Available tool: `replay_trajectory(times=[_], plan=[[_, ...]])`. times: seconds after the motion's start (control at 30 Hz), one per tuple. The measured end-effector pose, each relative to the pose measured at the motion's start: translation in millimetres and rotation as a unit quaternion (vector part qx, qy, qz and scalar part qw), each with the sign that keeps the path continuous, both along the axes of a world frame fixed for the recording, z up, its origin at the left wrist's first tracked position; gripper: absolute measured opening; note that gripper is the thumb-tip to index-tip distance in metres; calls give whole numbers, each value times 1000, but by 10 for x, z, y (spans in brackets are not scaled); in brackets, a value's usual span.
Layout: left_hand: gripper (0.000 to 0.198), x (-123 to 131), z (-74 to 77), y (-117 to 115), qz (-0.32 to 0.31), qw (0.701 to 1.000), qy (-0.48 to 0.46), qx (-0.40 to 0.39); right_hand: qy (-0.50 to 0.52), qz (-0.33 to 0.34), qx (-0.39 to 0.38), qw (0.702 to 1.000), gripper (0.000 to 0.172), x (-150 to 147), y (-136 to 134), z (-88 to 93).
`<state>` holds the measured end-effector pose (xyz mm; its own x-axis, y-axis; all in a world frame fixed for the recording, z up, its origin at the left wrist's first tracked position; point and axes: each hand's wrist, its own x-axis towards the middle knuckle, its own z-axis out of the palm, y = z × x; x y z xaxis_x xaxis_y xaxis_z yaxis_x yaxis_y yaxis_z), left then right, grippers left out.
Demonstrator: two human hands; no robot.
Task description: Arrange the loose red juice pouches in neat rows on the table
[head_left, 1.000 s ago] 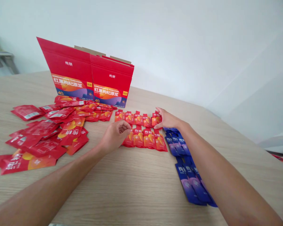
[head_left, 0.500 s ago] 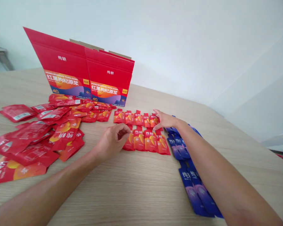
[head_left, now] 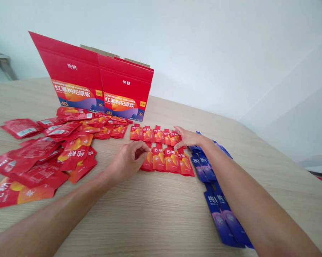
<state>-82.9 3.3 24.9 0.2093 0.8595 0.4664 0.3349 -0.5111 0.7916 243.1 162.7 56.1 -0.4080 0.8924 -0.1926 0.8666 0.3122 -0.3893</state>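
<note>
My left hand [head_left: 128, 160] is curled, thumb and index tips together at the left end of the front row of red pouches. Its fingertips partly cover the leftmost red pouch [head_left: 148, 162]; whether they pinch anything is hidden. My right hand [head_left: 187, 137] has thumb and fingers apart around the right end of the back row, by the rightmost red pouch [head_left: 175, 138]. Both rows lie flat, printed side up: the back row [head_left: 158, 135] and the front row [head_left: 172, 160]. Blue-purple pouches [head_left: 219, 217] lie in overlapping groups on the right, partly under my right forearm.
A loose heap of red pouches [head_left: 40, 153] spreads over the left of the wooden table [head_left: 155, 214]. Behind it stands a red printed carton [head_left: 124, 80] with raised flaps. A white wall [head_left: 203, 53] rises behind the table.
The view has shifted very slightly. Both hands keep nearly the same place and pose, and the pouches show no clear movement.
</note>
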Motion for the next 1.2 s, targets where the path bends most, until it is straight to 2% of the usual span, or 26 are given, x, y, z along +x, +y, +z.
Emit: replay_trajectory(times=[0.2, 0.4, 0.53, 0.67, 0.77, 0.9, 1.03, 1.2], plan=[[14, -4, -18, 6, -5, 1000, 5, -6, -40, 7, 9, 999, 136, -68, -58, 49], [12, -7, -66, 47, -1, 1000, -1, -14, -74, -21, 52, 996, 127, -263, -289, 186], [12, -31, -62, 80, 12, 1000, 15, 0, -80, -34, 97, 991, 114, -590, -673, 324], [12, -143, 40, 164, 90, 992, 84, 28, -7, 25, 182, 983, 97, -1085, -1277, 353], [16, -275, 182, 301, 180, 966, 185, 24, 65, 69, 222, 970, 88, -1457, -1669, 230], [28, -412, 341, 551, 261, 901, 346, -32, 98, 104, 253, 957, 75, -1770, -1910, -22], [40, -453, 375, 750, 273, 837, 461, -110, 78, 142, 276, 948, 60, -1849, -1980, -196], [51, -402, 347, 831, 260, 823, 494, -108, 69, 169, 284, 941, 54, -1866, -2052, -262]])
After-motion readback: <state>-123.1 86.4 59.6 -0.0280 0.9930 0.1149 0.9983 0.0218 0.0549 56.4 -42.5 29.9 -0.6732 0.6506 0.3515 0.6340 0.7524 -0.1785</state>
